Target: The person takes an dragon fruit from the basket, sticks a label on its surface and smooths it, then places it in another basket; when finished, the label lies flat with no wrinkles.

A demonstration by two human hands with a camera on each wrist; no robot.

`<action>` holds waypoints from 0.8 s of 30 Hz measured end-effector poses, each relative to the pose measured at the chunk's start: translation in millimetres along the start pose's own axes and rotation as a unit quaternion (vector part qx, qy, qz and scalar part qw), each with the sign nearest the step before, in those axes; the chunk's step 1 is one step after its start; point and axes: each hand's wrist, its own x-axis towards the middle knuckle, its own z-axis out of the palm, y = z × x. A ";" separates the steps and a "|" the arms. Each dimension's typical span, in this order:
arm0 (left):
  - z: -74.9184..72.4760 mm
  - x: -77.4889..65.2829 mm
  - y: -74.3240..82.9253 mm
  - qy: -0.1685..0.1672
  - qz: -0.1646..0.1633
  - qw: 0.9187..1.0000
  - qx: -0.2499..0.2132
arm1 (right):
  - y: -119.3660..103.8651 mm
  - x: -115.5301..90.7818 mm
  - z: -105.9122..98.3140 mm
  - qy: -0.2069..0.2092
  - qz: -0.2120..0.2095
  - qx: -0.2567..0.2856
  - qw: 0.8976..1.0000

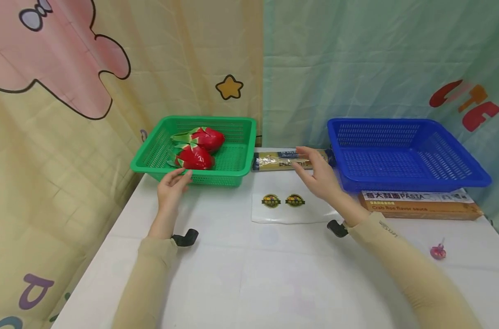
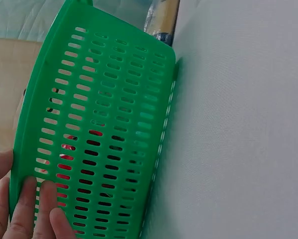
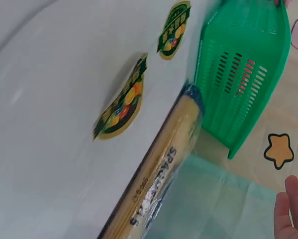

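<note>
My left hand [image 1: 172,192] is at the near rim of a green plastic basket [image 1: 249,151], its fingertips [image 2: 27,186] close against the slotted outer wall and the thumb beside the rim. Two red dragon fruits [image 1: 195,157] with green leafy tips lie inside, one behind the other. Over a gold and dark blue spaghetti pack [image 1: 274,161], my right hand [image 1: 321,178] hovers with fingers spread apart, holding nothing. In the right wrist view, those fingers [image 3: 283,211] show at the lower right, apart from the pack.
A blue plastic basket [image 1: 397,183] stands at the back right, behind a pasta box [image 1: 422,208]. White plastic with two fruit stickers [image 1: 270,201] lies before the spaghetti. A small wrapped red candy [image 1: 438,252] sits on the right of the white table [image 1: 233,283]. Curtains [image 1: 315,68] hang behind.
</note>
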 end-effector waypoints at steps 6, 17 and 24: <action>6.2 9.4 -3.5 0.050 -0.009 0.997 -0.050 | -15.0 27.2 28.2 -0.020 -0.004 0.070 0.997; 4.0 10.6 -5.5 0.053 0.001 0.997 -0.054 | -40.1 75.2 72.7 -0.061 -0.019 0.148 0.987; 3.6 10.5 -5.2 0.056 -0.003 0.998 -0.033 | -60.1 102.1 105.8 -0.101 0.015 0.156 0.982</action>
